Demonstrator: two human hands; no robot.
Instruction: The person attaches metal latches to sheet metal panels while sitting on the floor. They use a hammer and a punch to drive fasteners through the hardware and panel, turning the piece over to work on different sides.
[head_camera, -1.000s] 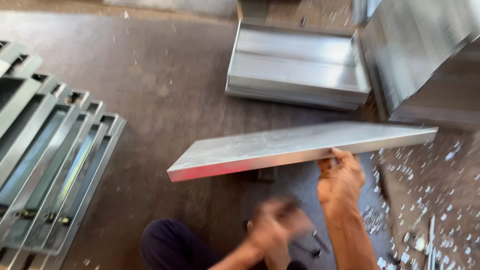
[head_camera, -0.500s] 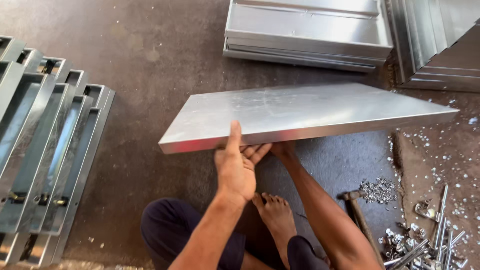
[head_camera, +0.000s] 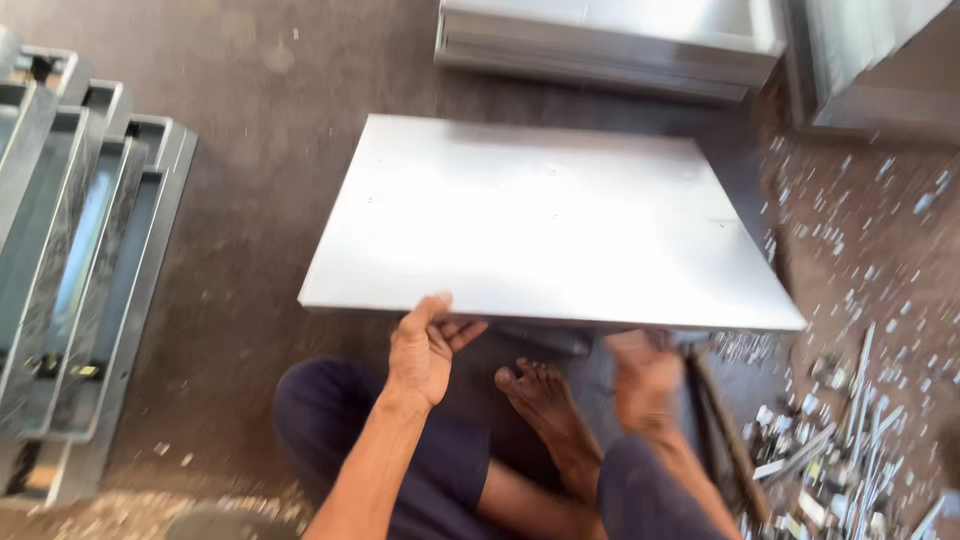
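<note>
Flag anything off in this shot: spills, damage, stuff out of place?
The sheet-metal panel looks flat and undamaged, held at its near edge by the left hand and the blurred right hand. Odd points: metal scraps and offcuts litter the floor on the right, and a bare foot sits under the panel's edge, close to them.

Left hand (head_camera: 425, 345): forearm reaching forward, wrist straight, fingers curled up, thumb raised. Right hand (head_camera: 645, 375): motion-blurred, level with the left, grip unclear. Bare foot (head_camera: 540, 395) between the hands.
</note>
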